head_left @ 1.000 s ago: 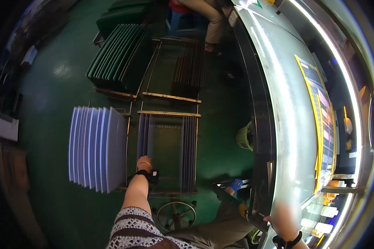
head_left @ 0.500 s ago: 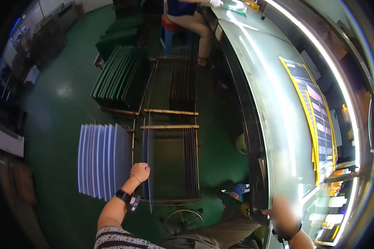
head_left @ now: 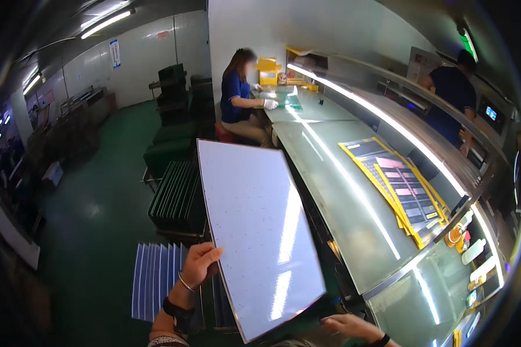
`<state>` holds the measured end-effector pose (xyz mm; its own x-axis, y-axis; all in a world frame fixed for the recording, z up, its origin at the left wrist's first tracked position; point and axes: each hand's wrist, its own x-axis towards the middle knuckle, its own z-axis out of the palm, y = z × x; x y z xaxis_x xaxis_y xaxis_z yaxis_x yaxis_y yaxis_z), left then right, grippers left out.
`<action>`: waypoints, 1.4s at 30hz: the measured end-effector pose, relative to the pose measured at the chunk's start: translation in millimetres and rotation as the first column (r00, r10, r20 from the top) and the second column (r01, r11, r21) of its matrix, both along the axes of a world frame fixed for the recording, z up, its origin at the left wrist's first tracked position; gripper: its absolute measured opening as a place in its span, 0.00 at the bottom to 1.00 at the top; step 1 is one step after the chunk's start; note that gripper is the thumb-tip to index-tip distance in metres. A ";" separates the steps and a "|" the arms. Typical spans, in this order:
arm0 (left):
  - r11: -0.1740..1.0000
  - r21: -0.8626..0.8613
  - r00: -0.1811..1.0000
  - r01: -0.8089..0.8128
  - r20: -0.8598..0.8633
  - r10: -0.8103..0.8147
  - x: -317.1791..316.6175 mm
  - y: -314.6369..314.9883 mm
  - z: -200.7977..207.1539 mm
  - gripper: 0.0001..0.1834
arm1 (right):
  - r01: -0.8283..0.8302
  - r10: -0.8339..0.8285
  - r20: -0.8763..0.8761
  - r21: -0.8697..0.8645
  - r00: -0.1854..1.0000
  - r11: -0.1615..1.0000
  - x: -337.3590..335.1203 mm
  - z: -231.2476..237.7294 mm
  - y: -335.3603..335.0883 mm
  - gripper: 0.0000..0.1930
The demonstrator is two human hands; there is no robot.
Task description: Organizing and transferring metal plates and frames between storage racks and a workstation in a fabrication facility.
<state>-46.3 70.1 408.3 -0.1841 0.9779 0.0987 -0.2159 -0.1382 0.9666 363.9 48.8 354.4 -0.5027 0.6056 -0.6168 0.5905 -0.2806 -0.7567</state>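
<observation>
My left hand [head_left: 201,265] grips the left edge of a large, thin white panel [head_left: 257,231], thumb on its face. The panel stands tilted in front of me; small dark marks dot its glossy face, and lamp light reflects in streaks on it. Below its lower right corner, my right hand [head_left: 351,327] is apart from it, fingers loosely stretched and holding nothing. Several similar pale panels [head_left: 153,277] stand in a row left of my left wrist. The held panel hides much of the rack behind it.
A long glass-topped bench [head_left: 341,191] runs along the right, bearing yellow-edged dark sheets [head_left: 396,185] and bottles [head_left: 474,250]. Green panels [head_left: 176,194] stand racked ahead. At the far bench end, a seated person [head_left: 240,101] in white gloves handles a green sheet [head_left: 289,99]. Another person [head_left: 452,95] stands behind the bench.
My left hand has lifted the panel out of the rack and turned its face toward me. My right hand has moved left, off the bench edge. The view has tilted up.
</observation>
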 end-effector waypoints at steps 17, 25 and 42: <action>0.812 -0.029 0.808 0.583 0.128 -0.575 212.1 -8.5 -70.8 0.13 | 0.888 -0.547 -0.724 0.203 0.420 0.413 99.8 -10.3 -154.7 0.32; 0.641 -0.076 0.631 0.764 -0.124 -0.766 271.3 -14.9 -79.5 0.16 | 0.956 -0.714 -0.639 0.143 0.286 0.256 152.4 -12.7 -217.6 0.29; 0.841 0.152 0.755 0.519 0.379 -0.535 358.3 14.0 -2.7 0.12 | 0.974 -0.466 -0.855 0.205 0.228 0.102 143.6 22.2 -166.5 0.30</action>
